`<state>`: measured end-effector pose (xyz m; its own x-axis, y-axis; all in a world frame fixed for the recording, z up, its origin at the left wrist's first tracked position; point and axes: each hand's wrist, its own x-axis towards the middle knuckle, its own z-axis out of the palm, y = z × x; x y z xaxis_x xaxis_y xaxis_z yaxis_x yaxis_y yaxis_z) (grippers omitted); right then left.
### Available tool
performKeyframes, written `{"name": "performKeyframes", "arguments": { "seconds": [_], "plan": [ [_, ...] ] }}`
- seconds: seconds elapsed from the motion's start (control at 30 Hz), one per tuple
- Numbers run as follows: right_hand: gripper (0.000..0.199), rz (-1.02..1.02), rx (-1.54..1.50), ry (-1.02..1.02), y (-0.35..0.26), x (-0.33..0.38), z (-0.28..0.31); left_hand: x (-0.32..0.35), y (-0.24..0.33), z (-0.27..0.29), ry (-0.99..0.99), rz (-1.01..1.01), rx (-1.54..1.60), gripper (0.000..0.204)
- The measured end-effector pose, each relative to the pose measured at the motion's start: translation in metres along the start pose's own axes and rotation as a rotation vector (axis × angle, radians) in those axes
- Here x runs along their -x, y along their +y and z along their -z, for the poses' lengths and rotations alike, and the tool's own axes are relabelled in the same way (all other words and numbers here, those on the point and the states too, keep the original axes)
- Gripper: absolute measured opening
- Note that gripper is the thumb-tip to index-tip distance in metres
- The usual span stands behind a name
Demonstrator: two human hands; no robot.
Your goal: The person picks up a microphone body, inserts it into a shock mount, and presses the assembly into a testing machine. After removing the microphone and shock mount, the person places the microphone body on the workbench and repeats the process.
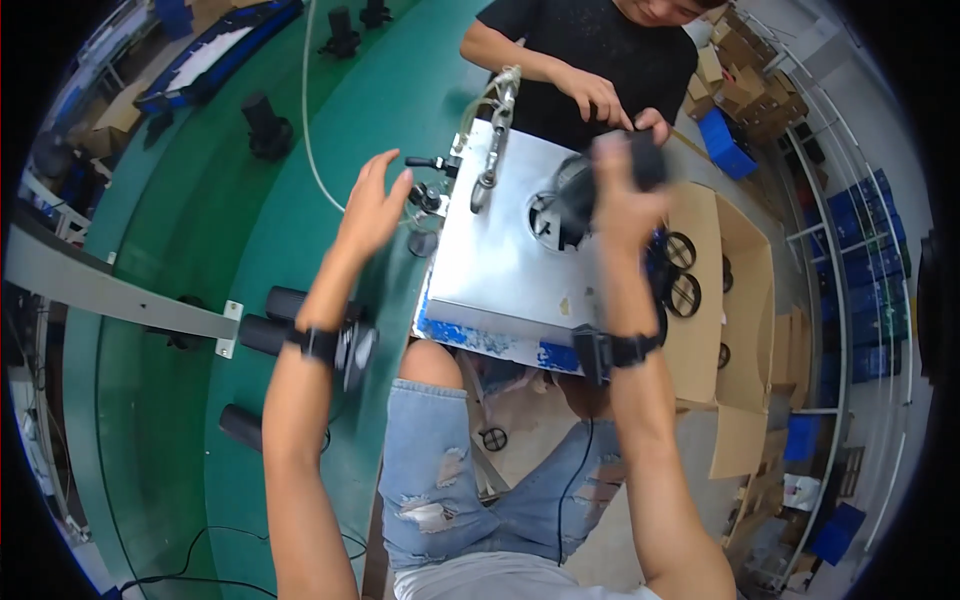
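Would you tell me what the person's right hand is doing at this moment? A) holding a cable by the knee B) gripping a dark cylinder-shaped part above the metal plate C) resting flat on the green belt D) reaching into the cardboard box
B: the right hand is closed round a dark cylinder-shaped part above the round hole in the metal plate, while the left hand is open and empty over the green belt.

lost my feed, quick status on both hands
Left hand open, empty, raised over green belt. Right hand gripping black cylindrical part above metal fixture plate. Co-worker's hands close behind.
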<state>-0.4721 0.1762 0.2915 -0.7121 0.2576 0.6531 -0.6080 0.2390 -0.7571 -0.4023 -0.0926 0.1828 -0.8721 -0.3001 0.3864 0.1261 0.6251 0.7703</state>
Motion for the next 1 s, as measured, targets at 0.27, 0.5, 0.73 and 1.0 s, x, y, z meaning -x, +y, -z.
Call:
{"name": "performKeyframes", "arguments": {
  "seconds": [0.27,0.5,0.73,1.0],
  "plan": [
    [0.050,0.211,-0.204,-0.833,-0.173,0.039,0.026,0.144,0.203,0.095,0.262,-0.304,-0.067,0.064],
    [0.073,-0.042,-0.266,-1.107,-0.160,0.203,0.074,0.275,0.150,0.150,0.277,0.373,0.040,0.068],
    [0.038,-0.519,-0.029,-1.060,-0.069,0.246,0.136,0.280,-0.022,0.328,1.225,0.235,-0.006,0.053],
    [0.032,-0.669,-0.043,-1.054,-0.016,0.305,0.145,0.334,-0.140,0.327,0.935,0.646,-0.415,0.075]
  ]
}}
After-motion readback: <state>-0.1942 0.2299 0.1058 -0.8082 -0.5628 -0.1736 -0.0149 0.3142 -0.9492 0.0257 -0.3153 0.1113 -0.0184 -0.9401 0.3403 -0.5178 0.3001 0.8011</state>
